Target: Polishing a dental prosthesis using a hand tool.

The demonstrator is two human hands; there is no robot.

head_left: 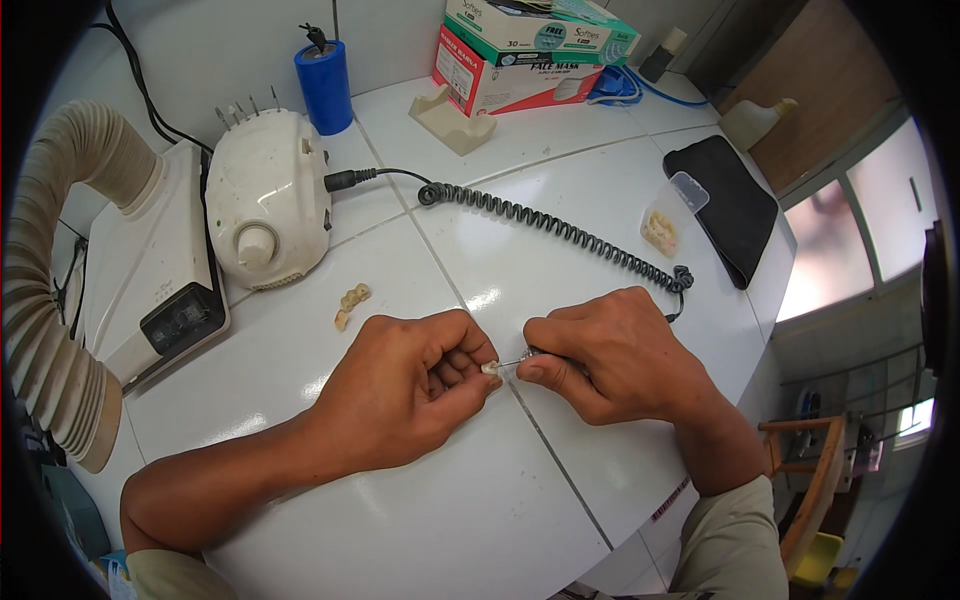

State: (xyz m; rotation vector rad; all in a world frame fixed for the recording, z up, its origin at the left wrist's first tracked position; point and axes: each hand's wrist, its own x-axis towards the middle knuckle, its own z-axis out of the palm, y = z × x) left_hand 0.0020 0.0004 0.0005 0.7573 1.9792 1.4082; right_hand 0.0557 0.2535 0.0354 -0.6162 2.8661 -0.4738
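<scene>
— Where's the little white piece [490,368]?
— Just below the middle of the frame, pinched between thumb and forefinger of the left hand [415,385]; the other fingers curl loosely inward. The right hand [615,365] is closed round a slim tool [511,362], handle mostly hidden, its thin metal tip seemingly touching the piece.
— How would you do that well?
— Brace both wrists, press lightly, and turn the piece to the tip rather than shoving the tip at it. Those fingertips are awfully close, so a slip would nick skin.
— And the stuff round about?
— Glossy white tiles on the bench [400,530], dark seams between. Left of centre, a knobbly, cream-coloured, tooth-like strip [351,303]. A springy black cord [560,222] crosses the upper middle from a smooth, rounded white machine [265,195], upper left. Along the left edge bends a ribbed, dull beige hose [38,260].
</scene>
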